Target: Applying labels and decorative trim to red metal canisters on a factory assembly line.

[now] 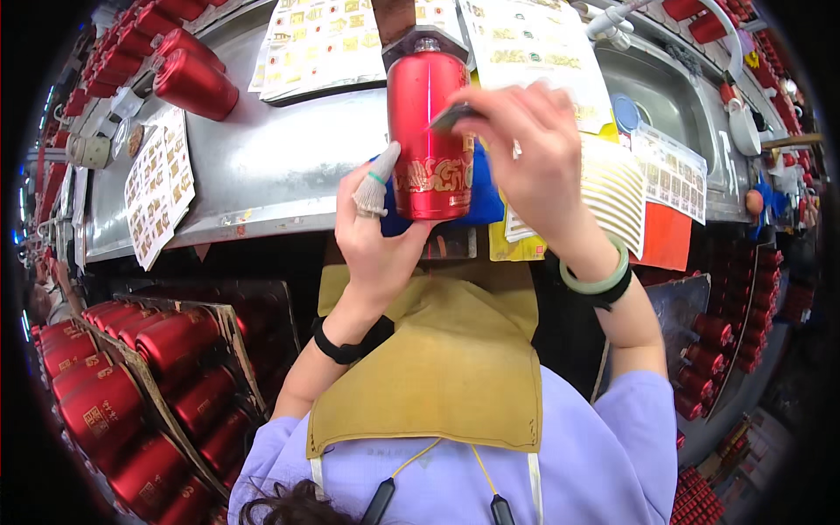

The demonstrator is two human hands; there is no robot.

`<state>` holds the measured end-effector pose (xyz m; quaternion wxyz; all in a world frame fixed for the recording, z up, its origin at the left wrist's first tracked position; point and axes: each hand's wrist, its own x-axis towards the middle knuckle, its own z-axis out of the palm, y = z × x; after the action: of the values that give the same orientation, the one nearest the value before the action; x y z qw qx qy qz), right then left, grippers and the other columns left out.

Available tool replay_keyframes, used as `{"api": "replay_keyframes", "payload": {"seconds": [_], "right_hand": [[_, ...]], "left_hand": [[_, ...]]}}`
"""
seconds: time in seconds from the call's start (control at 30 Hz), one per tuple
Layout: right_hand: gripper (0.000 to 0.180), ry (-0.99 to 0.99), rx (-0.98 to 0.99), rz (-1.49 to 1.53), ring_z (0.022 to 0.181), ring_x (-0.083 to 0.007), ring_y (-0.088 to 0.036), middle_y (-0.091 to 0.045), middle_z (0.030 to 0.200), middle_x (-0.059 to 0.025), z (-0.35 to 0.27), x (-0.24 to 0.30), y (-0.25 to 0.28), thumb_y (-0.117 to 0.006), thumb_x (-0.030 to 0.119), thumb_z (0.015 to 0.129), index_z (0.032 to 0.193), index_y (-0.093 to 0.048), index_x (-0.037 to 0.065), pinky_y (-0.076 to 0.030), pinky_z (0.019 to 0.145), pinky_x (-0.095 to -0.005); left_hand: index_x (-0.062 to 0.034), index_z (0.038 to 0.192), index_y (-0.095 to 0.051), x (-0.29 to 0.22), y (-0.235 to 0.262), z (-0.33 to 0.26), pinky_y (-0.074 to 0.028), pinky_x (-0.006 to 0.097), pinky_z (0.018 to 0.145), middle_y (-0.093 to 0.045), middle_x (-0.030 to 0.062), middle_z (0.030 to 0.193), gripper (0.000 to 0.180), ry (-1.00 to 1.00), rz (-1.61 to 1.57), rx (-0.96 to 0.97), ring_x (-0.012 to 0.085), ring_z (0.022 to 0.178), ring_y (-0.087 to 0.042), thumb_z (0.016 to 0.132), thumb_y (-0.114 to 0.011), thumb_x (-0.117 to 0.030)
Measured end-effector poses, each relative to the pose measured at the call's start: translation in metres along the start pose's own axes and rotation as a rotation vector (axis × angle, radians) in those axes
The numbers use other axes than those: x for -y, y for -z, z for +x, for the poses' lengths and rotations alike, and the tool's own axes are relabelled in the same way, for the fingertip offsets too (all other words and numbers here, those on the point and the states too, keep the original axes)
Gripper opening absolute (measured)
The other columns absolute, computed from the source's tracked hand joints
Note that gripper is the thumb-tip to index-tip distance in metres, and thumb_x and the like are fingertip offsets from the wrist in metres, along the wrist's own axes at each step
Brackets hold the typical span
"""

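A glossy red bottle lies in front of me with its neck pointing away, gold patterning near its base. My left hand steadies its lower left side, thumb at the base; a whitish finger cot covers one finger. Above the bottle's right side, my right hand pinches a small dark flat piece, slightly blurred, whose kind I cannot make out. Its tip is over the bottle's front; whether it touches is unclear. Blue cloth-like material shows beneath the bottle.
Sheets of gold decals lie at the back left, more decal sheets at the left edge. A pile of striped sheets sits right of the bottle. Another red bottle stands far left. Racks of red bottles flank me. A sink is at right.
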<state>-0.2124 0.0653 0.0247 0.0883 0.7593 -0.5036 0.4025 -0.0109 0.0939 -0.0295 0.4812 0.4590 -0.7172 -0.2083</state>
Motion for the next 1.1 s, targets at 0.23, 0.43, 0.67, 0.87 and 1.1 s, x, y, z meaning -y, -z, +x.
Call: {"api": "replay_keyframes", "payload": {"seconds": [0.23, 0.43, 0.67, 0.87, 1.1], "right_hand": [[0.019, 0.065, 0.173, 0.257, 0.077, -0.0220, -0.060, -0.072, 0.086, -0.0011, -0.016, 0.037, 0.009, -0.073, 0.008, 0.078, 0.096, -0.076, 0.012, -0.046, 0.077, -0.0351], [0.022, 0.164, 0.102, 0.216, 0.085, -0.0227, -0.059, -0.068, 0.089, 0.0006, -0.031, 0.034, 0.004, -0.068, 0.010, 0.075, 0.096, -0.070, 0.016, -0.047, 0.083, -0.0365], [0.022, 0.026, -0.081, -0.040, 0.075, -0.0215, -0.064, -0.072, 0.087, 0.0006, -0.012, -0.007, -0.001, -0.072, 0.008, 0.076, 0.097, -0.073, 0.016, -0.046, 0.080, -0.0377], [0.015, -0.053, -0.042, 0.279, 0.081, -0.0186, -0.063, -0.071, 0.087, 0.0009, -0.010, 0.005, -0.004, -0.071, 0.010, 0.077, 0.091, -0.072, 0.017, -0.045, 0.075, -0.0371], [0.015, 0.069, 0.146, 0.355, 0.083, -0.0212, -0.063, -0.071, 0.092, -0.0010, -0.033, 0.040, 0.011, -0.071, 0.011, 0.080, 0.094, -0.072, 0.015, -0.048, 0.081, -0.0381]], "left_hand": [[0.0024, 0.136, -0.061, 0.021, 0.003, -0.006, -0.045, 0.045, 0.113, -0.068, 0.0199, 0.127, 0.072, 0.016, 0.017, 0.095, 0.0361, 0.127, -0.062, 0.071, -0.090, -0.010], [0.0005, 0.137, -0.061, 0.008, -0.001, 0.003, -0.051, 0.041, 0.102, -0.066, 0.0177, 0.130, 0.072, 0.002, -0.102, 0.018, 0.0327, 0.121, -0.064, 0.072, -0.089, -0.008], [0.0068, 0.138, -0.058, 0.019, 0.009, -0.005, -0.043, 0.039, 0.113, -0.065, 0.0181, 0.135, 0.075, 0.007, -0.041, 0.120, 0.0282, 0.130, -0.059, 0.071, -0.090, -0.003], [0.0017, 0.141, -0.056, 0.019, 0.006, -0.011, -0.048, 0.042, 0.108, -0.065, 0.0195, 0.135, 0.078, 0.144, -0.132, 0.123, 0.0329, 0.124, -0.064, 0.071, -0.089, -0.007], [0.0019, 0.141, -0.056, 0.010, -0.003, 0.005, -0.050, 0.038, 0.103, -0.066, 0.0168, 0.128, 0.081, 0.024, -0.051, 0.070, 0.0296, 0.119, -0.064, 0.068, -0.092, -0.006]]}}
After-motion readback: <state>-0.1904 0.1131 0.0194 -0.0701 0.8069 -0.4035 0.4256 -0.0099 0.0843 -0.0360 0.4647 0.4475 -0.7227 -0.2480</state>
